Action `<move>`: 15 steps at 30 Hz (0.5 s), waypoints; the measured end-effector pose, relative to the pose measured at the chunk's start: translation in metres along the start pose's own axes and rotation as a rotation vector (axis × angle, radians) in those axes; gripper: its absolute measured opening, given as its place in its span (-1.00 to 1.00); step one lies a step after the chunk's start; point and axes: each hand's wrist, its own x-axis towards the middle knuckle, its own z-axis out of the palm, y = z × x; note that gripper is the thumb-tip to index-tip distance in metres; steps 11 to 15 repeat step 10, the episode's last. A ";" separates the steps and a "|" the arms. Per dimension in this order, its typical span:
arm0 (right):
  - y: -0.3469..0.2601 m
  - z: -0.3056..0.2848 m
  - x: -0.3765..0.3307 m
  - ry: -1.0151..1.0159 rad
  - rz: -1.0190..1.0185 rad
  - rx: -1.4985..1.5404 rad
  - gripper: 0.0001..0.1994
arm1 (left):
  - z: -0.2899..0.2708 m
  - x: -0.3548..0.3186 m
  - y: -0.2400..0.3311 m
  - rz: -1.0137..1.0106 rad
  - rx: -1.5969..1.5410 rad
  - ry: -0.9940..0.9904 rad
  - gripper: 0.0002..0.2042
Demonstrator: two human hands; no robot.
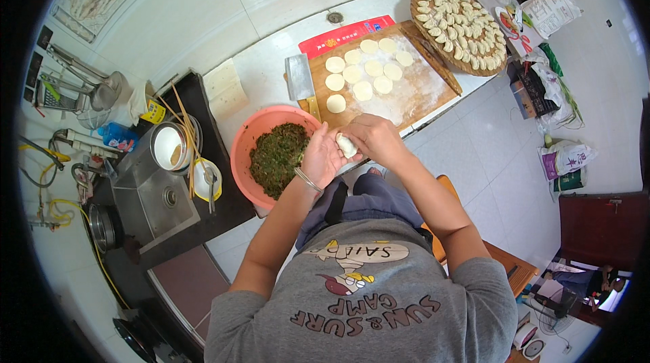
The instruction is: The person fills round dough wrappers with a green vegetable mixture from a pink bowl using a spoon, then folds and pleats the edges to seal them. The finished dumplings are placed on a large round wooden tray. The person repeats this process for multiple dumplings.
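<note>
A white folded dumpling [347,146] is held between my two hands, just in front of the board's near edge. It rests against the fingers of my left hand [321,159], whose palm is turned up beside the filling bowl. The fingers of my right hand [376,137] pinch its edge from the other side. Several round dough wrappers [363,90] lie on the floured wooden board [421,96]. Green chopped filling [279,156] sits in the pink bowl [245,134] to my left.
A cleaver [300,79] lies at the board's left side, and a rolling pin [440,65] at its right. At the back right, a round tray [418,25] bears many shaped dumplings. A sink [145,194], bowls and chopsticks [184,119] are on the left. A wooden chair [504,265] is behind me.
</note>
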 end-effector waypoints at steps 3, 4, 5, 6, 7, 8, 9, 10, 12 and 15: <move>-0.005 -0.002 0.005 0.052 0.074 0.025 -0.87 | -0.003 0.004 0.001 0.022 -0.079 0.028 -0.39; -0.006 -0.003 0.005 0.069 0.112 0.029 -0.87 | -0.003 0.004 0.001 0.025 -0.086 0.022 -0.39; -0.006 -0.004 0.005 0.042 0.105 0.041 -0.86 | -0.002 0.003 0.003 0.028 -0.093 0.017 -0.39; -0.006 -0.005 0.006 0.017 0.096 0.052 -0.86 | -0.001 0.002 0.005 0.034 -0.099 0.010 -0.39; -0.006 -0.006 0.007 -0.009 0.087 0.064 -0.86 | -0.002 0.003 0.005 0.026 -0.093 -0.006 -0.39; -0.006 -0.005 0.007 -0.027 0.099 0.030 -0.86 | -0.005 0.004 0.003 0.018 -0.087 -0.023 -0.38; -0.005 -0.002 0.006 -0.045 0.113 -0.004 -0.86 | -0.006 0.004 0.002 0.008 -0.082 -0.040 -0.38; -0.004 0.001 0.004 -0.062 0.127 -0.038 -0.85 | -0.006 0.004 0.001 0.004 -0.073 -0.038 -0.36; -0.004 0.001 0.004 -0.062 0.127 -0.038 -0.85 | -0.006 0.004 0.001 0.004 -0.073 -0.038 -0.36; -0.004 0.001 0.004 -0.062 0.127 -0.038 -0.85 | -0.006 0.004 0.001 0.004 -0.073 -0.038 -0.36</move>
